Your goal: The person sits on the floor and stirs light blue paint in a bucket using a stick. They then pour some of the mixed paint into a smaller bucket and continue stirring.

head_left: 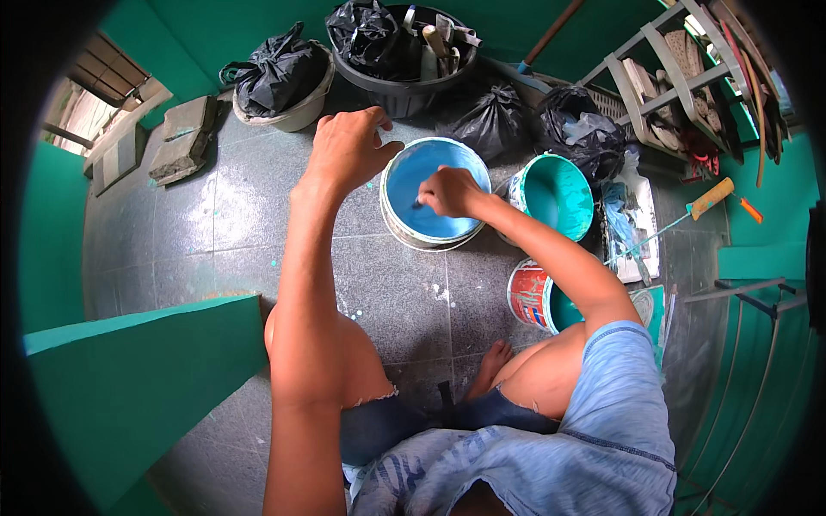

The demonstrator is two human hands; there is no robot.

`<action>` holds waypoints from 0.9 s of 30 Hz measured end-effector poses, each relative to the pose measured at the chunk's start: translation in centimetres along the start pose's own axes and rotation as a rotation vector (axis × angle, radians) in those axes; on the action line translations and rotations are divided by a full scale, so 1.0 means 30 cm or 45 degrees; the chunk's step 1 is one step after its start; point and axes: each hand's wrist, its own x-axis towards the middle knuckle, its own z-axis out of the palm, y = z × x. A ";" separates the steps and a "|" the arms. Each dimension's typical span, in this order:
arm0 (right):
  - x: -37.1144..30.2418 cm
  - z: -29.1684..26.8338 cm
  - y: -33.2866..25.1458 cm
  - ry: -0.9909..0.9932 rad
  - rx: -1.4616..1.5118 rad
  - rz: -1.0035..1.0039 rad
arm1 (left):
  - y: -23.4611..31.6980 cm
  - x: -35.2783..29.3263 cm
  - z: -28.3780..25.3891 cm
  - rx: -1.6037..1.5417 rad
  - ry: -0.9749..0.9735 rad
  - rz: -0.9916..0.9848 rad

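Observation:
A white-sided bucket (391, 225) with blue paint on its inner wall stands on the floor in front of me. Over its inside is my right hand (449, 191), closed in a grip with the fingertips pointing down. A small dark bit shows by those fingertips, too little to name. By the bucket's far left rim hovers my left hand (344, 153), its thumb apart from the bent fingers and nothing visible in it. To the right of the blue bucket stands a bucket coated green inside (555, 196).
Nearer me, a red-labelled paint bucket (527, 295) lies tilted beside my leg. A paint roller (711, 199) rests at the right, past a white tray (644, 219). Black bags (492, 120) and a black tub (404, 101) line the back. A green ledge (142, 327) juts in at left.

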 end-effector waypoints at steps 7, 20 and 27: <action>0.015 -0.017 0.065 -0.097 -0.406 0.150 | -0.009 0.000 0.002 0.028 -0.014 -0.017; 0.021 0.009 0.089 -0.080 -0.435 0.082 | -0.002 0.008 0.015 0.037 -0.007 0.008; -0.011 -0.004 0.031 0.300 0.316 0.127 | -0.007 -0.001 0.003 0.033 -0.012 -0.015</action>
